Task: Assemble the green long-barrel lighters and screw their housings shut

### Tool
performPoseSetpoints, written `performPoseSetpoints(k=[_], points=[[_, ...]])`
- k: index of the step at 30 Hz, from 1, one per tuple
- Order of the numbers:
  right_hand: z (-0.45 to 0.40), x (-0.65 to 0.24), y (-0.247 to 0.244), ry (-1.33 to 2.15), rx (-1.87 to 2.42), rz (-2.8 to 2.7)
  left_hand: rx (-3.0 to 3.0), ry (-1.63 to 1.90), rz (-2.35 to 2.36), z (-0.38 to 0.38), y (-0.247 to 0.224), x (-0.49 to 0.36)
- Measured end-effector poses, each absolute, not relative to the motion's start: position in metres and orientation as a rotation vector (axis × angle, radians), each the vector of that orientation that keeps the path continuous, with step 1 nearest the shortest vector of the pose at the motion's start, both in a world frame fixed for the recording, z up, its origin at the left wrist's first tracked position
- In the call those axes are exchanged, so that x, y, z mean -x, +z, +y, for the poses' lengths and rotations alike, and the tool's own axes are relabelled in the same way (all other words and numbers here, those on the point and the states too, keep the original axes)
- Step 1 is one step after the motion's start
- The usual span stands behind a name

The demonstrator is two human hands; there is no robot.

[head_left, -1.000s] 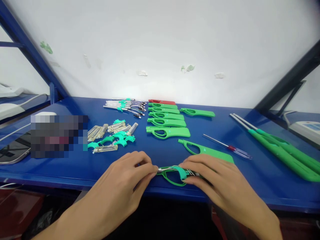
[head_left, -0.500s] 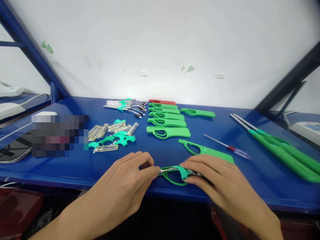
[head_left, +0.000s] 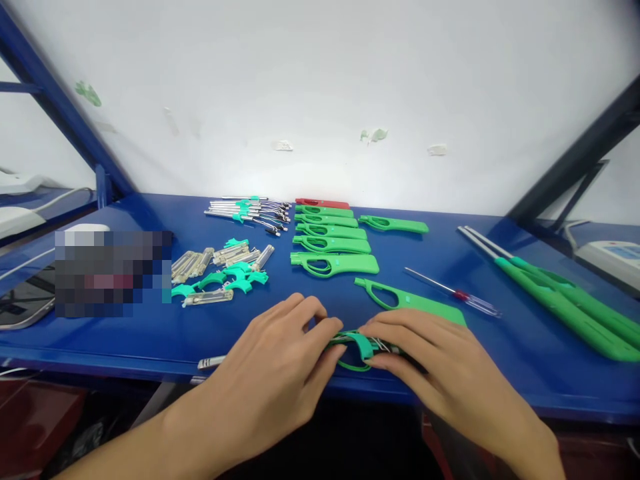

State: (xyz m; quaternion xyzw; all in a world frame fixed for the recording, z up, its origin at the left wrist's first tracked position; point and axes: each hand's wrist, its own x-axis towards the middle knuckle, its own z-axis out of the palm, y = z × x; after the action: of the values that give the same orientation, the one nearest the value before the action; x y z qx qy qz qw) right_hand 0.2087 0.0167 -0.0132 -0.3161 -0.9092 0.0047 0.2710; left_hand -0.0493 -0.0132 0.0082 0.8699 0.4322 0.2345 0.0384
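Observation:
Near the front edge of the table, a green lighter half-shell [head_left: 354, 367] lies between my hands, with a teal trigger [head_left: 364, 345] and thin wires in it. My left hand [head_left: 280, 360] pinches its front end between thumb and index finger. My right hand [head_left: 440, 367] grips the handle end, thumb below and fingers above, hiding most of it. A silver metal tube [head_left: 211, 362] pokes out to the left from behind my left hand; the rest of it is covered. Just beyond my right hand lies another green lighter shell [head_left: 425, 308].
Several green shells [head_left: 345, 265] and a red one [head_left: 323, 203] line up farther back. Metal rods with wires [head_left: 235, 208], clear fuel tanks [head_left: 209, 297] and teal triggers [head_left: 240, 283] lie left. A screwdriver [head_left: 465, 297] and two long green lighters [head_left: 555, 300] lie right.
My left hand has slid right along the shell, closer to the trigger. The silver tube's end now shows left of it. My right hand keeps its place.

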Motion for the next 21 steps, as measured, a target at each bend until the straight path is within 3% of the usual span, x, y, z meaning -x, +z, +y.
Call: performPoseSetpoints(k=[12,21], points=[[0.020,-0.211,-0.013,0.003,0.814,-2.453,-2.729,0.633,1.333,-0.013,0.002,0.046],[0.019,-0.211,-0.013,0.014,0.805,-2.464,-2.905,0.325,1.285,-0.022,0.013,0.048]])
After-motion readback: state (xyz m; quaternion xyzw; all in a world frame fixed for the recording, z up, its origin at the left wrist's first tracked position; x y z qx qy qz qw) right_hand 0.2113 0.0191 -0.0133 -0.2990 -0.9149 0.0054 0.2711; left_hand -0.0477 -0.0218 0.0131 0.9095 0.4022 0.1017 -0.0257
